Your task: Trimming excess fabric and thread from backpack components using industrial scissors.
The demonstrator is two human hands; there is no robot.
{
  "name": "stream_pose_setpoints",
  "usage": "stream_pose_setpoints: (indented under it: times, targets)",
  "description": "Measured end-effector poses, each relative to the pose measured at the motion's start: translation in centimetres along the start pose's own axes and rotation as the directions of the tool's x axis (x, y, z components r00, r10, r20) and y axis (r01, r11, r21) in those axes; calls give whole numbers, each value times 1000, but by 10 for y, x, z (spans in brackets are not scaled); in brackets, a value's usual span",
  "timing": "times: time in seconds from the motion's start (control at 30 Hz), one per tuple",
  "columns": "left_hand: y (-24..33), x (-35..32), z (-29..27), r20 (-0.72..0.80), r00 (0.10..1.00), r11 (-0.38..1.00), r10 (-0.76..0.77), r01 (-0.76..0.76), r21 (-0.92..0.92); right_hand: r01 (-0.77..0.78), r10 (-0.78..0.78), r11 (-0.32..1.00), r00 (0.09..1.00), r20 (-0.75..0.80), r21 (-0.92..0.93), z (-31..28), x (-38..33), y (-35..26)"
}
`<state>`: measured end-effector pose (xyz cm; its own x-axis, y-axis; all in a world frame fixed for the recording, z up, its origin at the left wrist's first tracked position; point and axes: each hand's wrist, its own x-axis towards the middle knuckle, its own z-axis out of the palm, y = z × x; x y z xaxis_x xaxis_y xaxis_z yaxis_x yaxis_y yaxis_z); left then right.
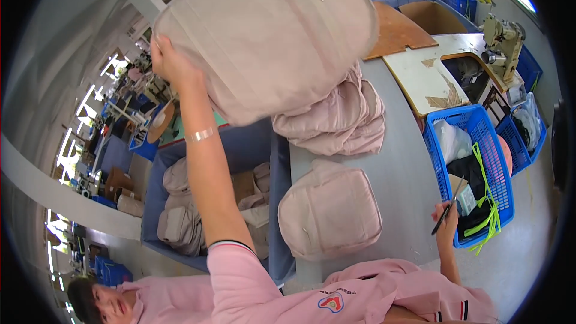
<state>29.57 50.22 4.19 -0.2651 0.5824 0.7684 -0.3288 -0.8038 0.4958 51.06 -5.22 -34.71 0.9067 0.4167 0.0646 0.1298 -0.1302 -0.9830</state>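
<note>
My left hand is raised high with its fingers closed round the edge of a pale pink fabric bag. This bag fills the upper middle of the view, close to the camera, and a zipper pull shows near its top. My right hand is low on the right beside a blue basket, gripping a slim dark pointed tool whose exact kind I cannot make out. Below the raised bag, a second pink bag lies flat on the grey table. Behind it is a heap of pink bags.
A blue-grey bin left of the table holds several pink bags. The blue basket contains plastic, dark cloth and yellow-green cords. Beyond stand a white worktop and a sewing machine. Another person is at lower left.
</note>
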Motion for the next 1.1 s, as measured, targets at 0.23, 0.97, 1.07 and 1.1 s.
stream_pose_setpoints:
  times: [0.23,0.97,1.07,1.1]
  targets:
    - [-207,52,104,218,968,285,122,-245,927,-257,246,953,965,-90,-157,24,-29,9]
    - [-370,-58,77,603,745,807,-285,-154,570,-348,476,805,863,171,-480,71,-41,-1]
    - [-295,-72,47,518,853,848,-68,-224,481,-186,365,832,893,264,-523,72,-39,11]
    - [-276,-89,35,487,871,873,-62,-189,449,-125,321,837,901,292,-533,69,-42,12]
